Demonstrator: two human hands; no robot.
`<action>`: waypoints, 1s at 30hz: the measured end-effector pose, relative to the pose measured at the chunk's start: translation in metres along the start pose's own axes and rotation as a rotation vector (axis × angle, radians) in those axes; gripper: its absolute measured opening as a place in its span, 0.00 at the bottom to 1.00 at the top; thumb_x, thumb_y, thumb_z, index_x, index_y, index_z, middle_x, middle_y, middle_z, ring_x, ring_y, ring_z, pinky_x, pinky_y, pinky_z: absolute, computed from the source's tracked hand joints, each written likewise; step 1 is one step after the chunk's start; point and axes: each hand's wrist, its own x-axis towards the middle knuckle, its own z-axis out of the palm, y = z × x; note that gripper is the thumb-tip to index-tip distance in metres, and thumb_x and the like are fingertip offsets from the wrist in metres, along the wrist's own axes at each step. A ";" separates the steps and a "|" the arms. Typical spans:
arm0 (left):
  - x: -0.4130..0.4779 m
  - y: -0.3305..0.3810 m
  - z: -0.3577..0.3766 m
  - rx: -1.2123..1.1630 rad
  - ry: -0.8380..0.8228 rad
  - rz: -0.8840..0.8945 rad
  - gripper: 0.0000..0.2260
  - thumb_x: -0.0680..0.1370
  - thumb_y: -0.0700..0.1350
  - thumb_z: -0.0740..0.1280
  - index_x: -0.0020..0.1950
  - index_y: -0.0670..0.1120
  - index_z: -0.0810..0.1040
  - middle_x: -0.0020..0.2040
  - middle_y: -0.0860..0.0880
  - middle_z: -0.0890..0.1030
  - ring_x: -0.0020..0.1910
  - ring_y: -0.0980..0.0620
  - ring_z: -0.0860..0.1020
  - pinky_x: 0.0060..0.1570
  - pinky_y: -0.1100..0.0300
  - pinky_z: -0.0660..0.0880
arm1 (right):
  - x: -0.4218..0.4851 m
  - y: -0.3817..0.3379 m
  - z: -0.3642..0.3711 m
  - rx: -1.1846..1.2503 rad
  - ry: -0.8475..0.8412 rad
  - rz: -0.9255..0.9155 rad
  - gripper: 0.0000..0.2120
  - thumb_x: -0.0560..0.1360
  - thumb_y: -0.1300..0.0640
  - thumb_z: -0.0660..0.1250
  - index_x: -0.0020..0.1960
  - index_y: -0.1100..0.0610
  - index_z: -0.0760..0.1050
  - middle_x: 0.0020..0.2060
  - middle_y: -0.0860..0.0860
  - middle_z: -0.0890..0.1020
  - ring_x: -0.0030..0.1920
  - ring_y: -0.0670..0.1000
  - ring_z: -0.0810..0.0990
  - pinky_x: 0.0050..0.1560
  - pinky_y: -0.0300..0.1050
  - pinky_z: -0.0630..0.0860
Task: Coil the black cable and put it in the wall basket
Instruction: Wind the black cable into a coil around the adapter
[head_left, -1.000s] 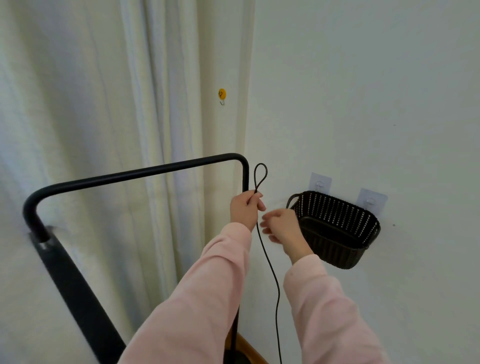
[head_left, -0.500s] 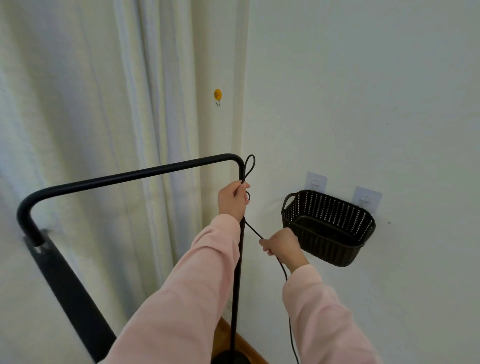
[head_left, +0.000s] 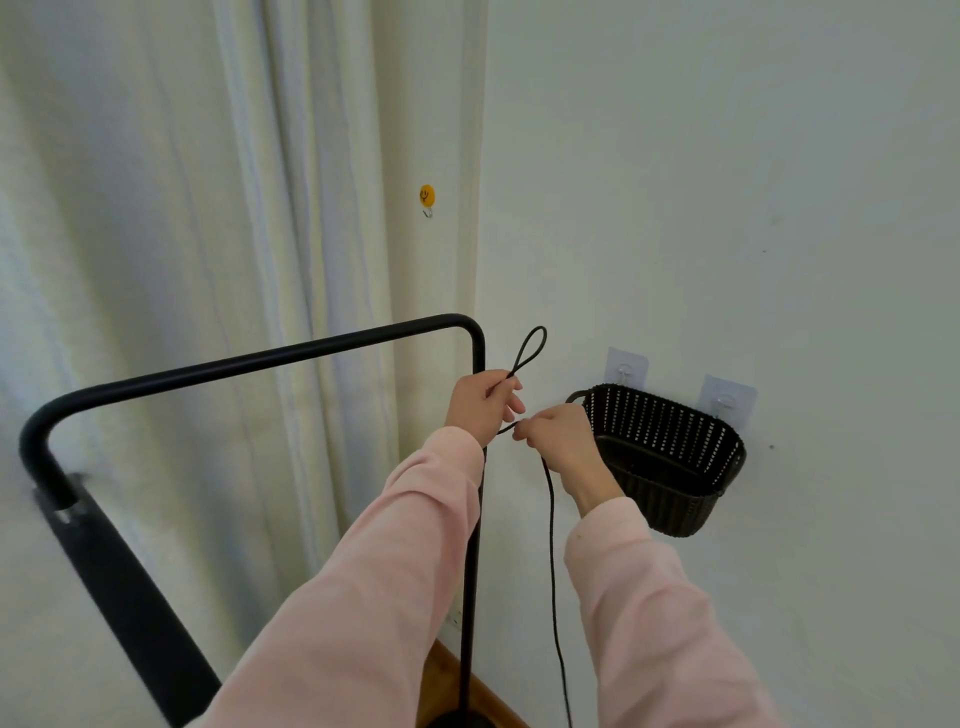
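2 hands (head_left: 485, 402) (head_left: 553, 434) pinch black cable (head_left: 551, 545): loop up, tail hanging vert.

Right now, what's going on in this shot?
A person is coiling a black cable beside a black rack. The left hand pinches a small loop that sticks up above it; the right hand grips the strand just below, and the rest hangs down out of frame. Only one loop is formed. The wall basket, hung on two adhesive hooks, holds no cable yet.
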 end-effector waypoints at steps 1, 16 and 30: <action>0.001 -0.001 0.000 -0.003 -0.006 -0.003 0.09 0.77 0.37 0.58 0.41 0.41 0.75 0.31 0.49 0.78 0.21 0.63 0.72 0.28 0.75 0.69 | 0.000 -0.002 -0.001 0.006 0.006 -0.010 0.13 0.68 0.67 0.67 0.26 0.61 0.68 0.26 0.53 0.67 0.26 0.49 0.62 0.27 0.39 0.58; -0.006 -0.003 -0.004 -0.026 -0.196 0.063 0.10 0.78 0.37 0.59 0.42 0.41 0.78 0.30 0.52 0.78 0.28 0.65 0.78 0.42 0.70 0.73 | -0.007 -0.018 -0.013 0.238 0.113 -0.208 0.16 0.74 0.63 0.64 0.27 0.58 0.73 0.23 0.47 0.71 0.27 0.44 0.68 0.29 0.35 0.63; -0.008 -0.006 -0.003 -0.082 -0.202 0.016 0.09 0.79 0.37 0.58 0.47 0.42 0.79 0.31 0.54 0.81 0.33 0.64 0.81 0.42 0.75 0.72 | -0.005 -0.020 -0.010 0.346 0.070 -0.214 0.13 0.77 0.65 0.62 0.34 0.61 0.74 0.27 0.53 0.71 0.20 0.38 0.72 0.20 0.27 0.67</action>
